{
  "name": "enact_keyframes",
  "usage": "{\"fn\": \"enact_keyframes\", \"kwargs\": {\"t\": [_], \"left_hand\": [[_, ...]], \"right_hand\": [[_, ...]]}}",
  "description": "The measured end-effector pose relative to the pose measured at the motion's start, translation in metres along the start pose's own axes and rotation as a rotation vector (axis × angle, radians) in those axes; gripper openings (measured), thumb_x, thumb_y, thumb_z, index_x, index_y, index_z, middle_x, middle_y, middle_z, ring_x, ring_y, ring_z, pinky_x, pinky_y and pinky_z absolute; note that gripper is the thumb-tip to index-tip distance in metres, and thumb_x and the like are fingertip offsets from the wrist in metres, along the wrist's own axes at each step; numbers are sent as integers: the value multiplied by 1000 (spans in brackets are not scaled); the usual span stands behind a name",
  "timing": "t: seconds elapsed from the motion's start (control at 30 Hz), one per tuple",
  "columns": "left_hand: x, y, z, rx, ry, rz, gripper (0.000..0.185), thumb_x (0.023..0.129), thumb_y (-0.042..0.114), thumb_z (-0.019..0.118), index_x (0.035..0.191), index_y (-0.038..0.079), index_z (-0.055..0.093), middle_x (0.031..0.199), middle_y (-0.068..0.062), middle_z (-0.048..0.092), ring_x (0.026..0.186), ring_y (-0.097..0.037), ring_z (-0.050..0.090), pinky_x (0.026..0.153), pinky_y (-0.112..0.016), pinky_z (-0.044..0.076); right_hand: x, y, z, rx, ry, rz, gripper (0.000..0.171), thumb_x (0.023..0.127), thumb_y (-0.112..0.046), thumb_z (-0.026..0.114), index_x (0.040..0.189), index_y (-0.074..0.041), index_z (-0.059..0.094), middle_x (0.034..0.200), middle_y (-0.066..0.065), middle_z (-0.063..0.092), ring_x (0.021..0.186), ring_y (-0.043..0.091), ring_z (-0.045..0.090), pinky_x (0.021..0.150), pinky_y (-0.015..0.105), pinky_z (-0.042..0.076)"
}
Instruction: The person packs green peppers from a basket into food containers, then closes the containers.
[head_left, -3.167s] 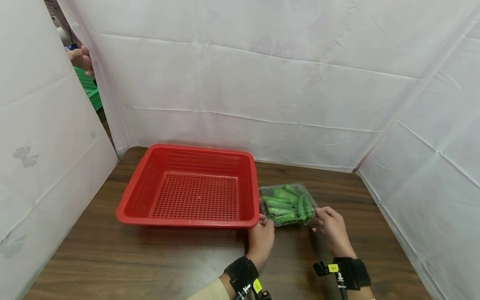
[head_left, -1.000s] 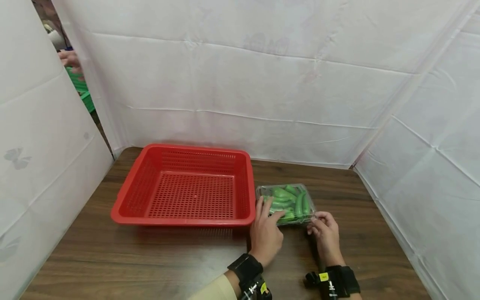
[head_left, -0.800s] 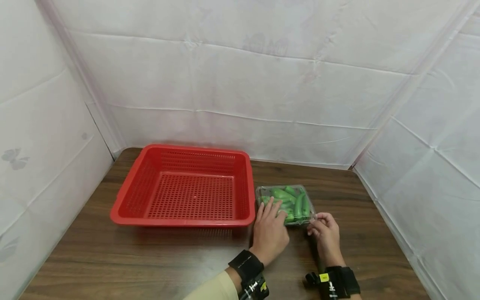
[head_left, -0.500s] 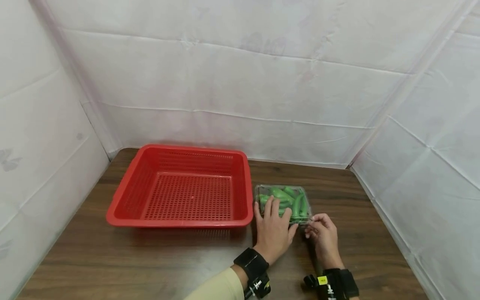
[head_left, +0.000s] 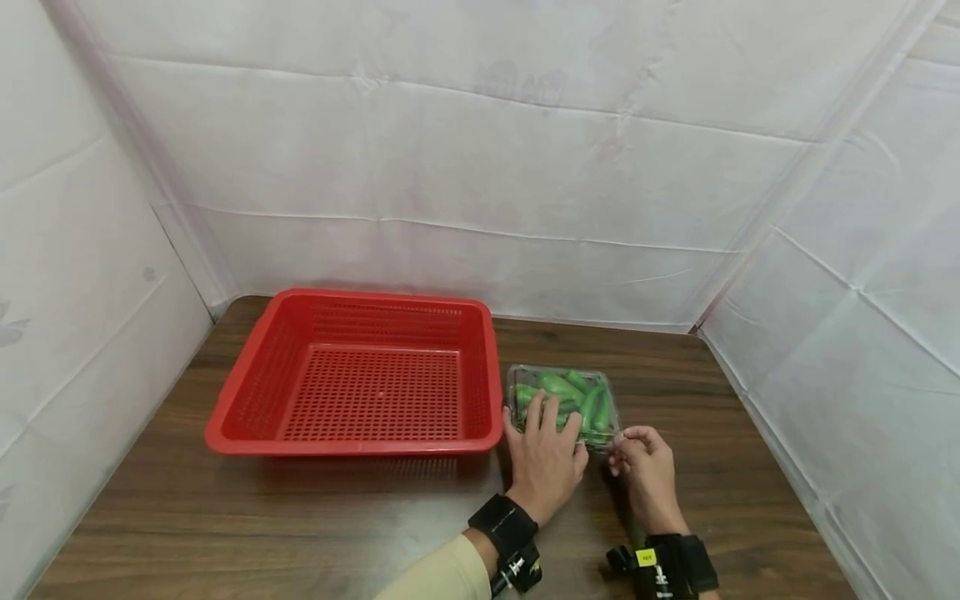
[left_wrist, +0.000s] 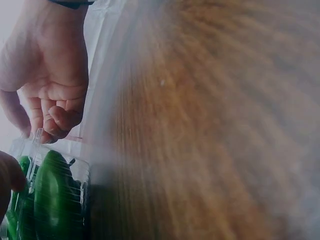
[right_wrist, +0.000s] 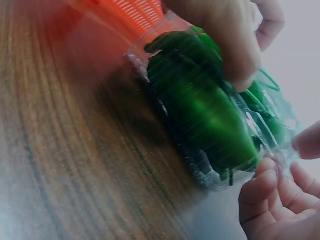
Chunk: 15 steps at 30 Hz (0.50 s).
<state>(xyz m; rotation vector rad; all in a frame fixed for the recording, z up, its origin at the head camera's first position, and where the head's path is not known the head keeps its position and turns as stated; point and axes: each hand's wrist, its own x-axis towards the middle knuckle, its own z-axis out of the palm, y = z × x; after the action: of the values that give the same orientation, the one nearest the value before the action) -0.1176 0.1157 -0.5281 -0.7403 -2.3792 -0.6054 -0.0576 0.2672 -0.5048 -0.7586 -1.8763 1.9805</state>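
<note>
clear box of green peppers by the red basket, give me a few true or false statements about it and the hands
1. The left hand lies flat on top of the clear box. True.
2. The box sits inside the red basket. False: it stands on the table, just right of the basket.
3. The right hand pinches the box's near right corner. True.
4. The basket holds green peppers. False: the peppers are all in the clear box.
5. The box's lid stands wide open. False: it lies down over the peppers, under the left hand.
</note>
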Motion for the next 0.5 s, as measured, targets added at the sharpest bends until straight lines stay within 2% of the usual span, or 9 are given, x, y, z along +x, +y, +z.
{"fn": "enact_keyframes", "kwargs": {"t": [0.13,0.3,0.43,0.5], "left_hand": [[-3,-7,-2,-43,-21,52,25,88,39,78,112,35,73,139,-4,63,142,-32,52,102,-75,43],[-7,-15,-2,-69,-4,115,25,90,37,78,115,38,76,143,-3,62,146,-31,49,104,-73,43],[-11,-17,-1,-57,-1,121,31,90,39,79,120,37,75,147,-4,61,147,-32,48,106,-71,43],[-14,-17,-3,-63,-18,94,40,90,40,79,128,30,73,153,-9,57,149,-34,46,109,-68,43]], "right_hand": [[1,-4,-1,-29,-10,32,18,98,3,55,111,-5,46,75,-7,65,68,10,59,61,25,52],[3,-6,0,-48,-2,38,21,96,9,54,108,-5,44,72,-8,65,66,10,60,60,24,51],[3,-7,0,-80,19,39,22,97,10,56,102,-6,42,72,-9,62,65,10,59,60,25,50],[2,-6,-1,-85,25,44,23,97,10,56,100,-7,40,74,-9,62,67,10,58,61,25,49]]}}
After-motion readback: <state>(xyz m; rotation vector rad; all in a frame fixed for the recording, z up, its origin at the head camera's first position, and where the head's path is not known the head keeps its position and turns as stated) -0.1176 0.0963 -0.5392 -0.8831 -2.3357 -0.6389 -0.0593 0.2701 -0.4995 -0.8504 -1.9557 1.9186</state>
